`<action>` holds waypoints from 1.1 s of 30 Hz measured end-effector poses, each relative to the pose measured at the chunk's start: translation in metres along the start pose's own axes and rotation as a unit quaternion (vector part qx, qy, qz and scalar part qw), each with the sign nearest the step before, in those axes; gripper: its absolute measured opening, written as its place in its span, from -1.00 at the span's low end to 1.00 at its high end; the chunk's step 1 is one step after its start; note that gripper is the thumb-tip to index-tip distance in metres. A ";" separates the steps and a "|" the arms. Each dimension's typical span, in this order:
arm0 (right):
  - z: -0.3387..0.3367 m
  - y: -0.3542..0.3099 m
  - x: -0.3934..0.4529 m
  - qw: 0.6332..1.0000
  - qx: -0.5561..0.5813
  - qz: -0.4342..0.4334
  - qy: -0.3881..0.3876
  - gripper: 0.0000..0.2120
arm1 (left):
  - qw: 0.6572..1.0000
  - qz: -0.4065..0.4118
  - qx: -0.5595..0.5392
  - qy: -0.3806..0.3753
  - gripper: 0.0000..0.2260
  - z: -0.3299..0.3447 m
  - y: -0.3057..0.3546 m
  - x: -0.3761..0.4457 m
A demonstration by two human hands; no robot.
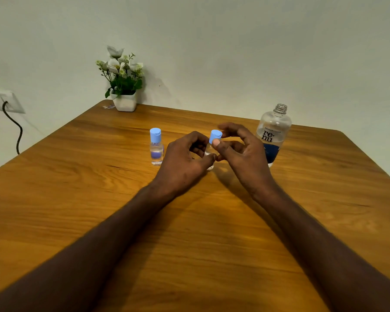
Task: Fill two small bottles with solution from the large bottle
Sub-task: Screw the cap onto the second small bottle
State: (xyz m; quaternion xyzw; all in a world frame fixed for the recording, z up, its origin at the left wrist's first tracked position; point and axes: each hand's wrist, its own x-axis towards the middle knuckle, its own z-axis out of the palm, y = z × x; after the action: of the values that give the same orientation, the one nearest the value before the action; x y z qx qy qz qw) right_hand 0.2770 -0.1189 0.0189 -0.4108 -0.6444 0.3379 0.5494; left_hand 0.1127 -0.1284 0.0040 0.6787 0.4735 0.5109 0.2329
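Nearest, two bare forearms reaching in over the wooden surface [77, 188]. Left hand [185, 158] wrapped low around the body of a small clear bottle [209, 152], grip closed on it, base touching or just above the surface — cannot tell which. Right hand [239, 152] pinching the blue cap [215, 136] with thumb and fingertips, directly above the left grip. Cap tilted slightly off the bottle's upright long axis; seated on the neck or just lifted, not clear. Probably a twist about that vertical axis, on or off, so the right grip needs to stay in line above the left.

Left of both grips, just beside the left knuckles, a second small bottle [156, 147], capped, upright, partly filled. Right of and behind the right hand, close by, the large bottle [273, 136], uncapped and upright, nearer the right hand for any pour. Flower pot [124, 100] well beyond, at the far corner.
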 end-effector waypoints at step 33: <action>-0.001 -0.005 -0.002 0.998 0.051 0.041 -0.020 -0.73 | 1.000 -0.001 -0.016 -0.008 -0.82 -0.004 0.005 -0.003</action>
State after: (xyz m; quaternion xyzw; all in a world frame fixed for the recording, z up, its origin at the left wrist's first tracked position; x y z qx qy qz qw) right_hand 0.2778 -0.1228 0.0223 -0.4010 -0.6199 0.4007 0.5425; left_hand 0.1113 -0.1341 0.0083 0.6788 0.4642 0.5123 0.2478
